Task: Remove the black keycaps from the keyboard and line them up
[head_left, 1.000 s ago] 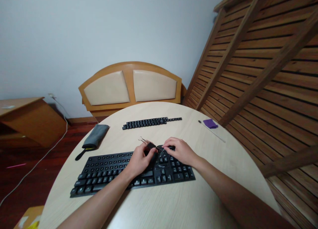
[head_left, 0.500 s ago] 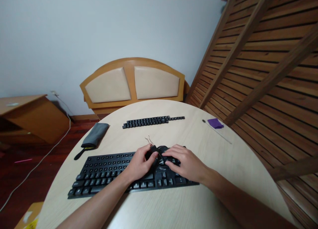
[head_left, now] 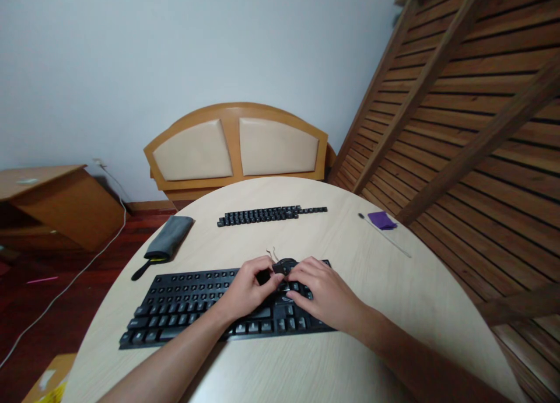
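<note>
A black keyboard (head_left: 175, 321) lies on the round table, its upper rows bare of caps on the left and its lower rows capped. Over its right part, my left hand (head_left: 249, 289) is closed around a black-handled keycap puller (head_left: 279, 268), two thin wires sticking up from its far end. My right hand (head_left: 321, 289) meets the puller with bent fingertips pinched together near its lower end; whatever they grip is hidden. A coiled black cable (head_left: 286, 262) sits just behind the fingers. Loose keycaps (head_left: 260, 216) stand in neat rows farther back.
A grey pouch (head_left: 170, 238) lies at the table's left. To the right are a purple cloth (head_left: 381, 220) and a thin stick with a dark tip (head_left: 385, 235). A wooden headboard (head_left: 236, 140) stands behind, slatted wood (head_left: 476, 140) at right.
The puller has turned and shifted slightly right in my left hand. My right fingers have drawn in closer to it. The keycap rows keep their arrangement.
</note>
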`<state>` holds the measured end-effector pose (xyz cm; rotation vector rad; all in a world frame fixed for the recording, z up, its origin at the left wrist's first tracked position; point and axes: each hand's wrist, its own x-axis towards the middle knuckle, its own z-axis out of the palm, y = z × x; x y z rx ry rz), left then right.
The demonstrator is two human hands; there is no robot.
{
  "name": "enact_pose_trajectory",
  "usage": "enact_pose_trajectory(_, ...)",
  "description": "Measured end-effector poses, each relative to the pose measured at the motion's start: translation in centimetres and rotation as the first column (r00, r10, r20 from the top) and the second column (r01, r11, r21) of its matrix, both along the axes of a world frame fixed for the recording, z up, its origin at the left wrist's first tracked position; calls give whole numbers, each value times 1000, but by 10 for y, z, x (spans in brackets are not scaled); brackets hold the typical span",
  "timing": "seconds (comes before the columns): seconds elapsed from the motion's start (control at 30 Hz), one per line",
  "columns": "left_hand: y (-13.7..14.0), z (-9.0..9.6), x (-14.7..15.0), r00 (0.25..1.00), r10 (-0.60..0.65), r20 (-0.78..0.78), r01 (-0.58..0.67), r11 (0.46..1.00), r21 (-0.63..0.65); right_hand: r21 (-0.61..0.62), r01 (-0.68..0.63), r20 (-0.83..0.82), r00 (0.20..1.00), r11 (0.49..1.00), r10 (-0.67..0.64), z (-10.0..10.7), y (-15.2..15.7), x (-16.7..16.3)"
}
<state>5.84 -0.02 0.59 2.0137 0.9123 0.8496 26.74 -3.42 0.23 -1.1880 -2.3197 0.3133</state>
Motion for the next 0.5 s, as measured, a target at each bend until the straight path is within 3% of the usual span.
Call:
enact_pose_trajectory(0.23, 1, 1, 2, 1000, -5, 18, 5, 1000, -1, 2, 15, 17, 1000, 1000, -15, 0, -2, -3)
enact_pose_trajectory(0.5, -2, 0, 1, 995, -80, -53, 85, 991, 101, -6, -9, -2, 1000, 1000, 9, -2, 0, -1)
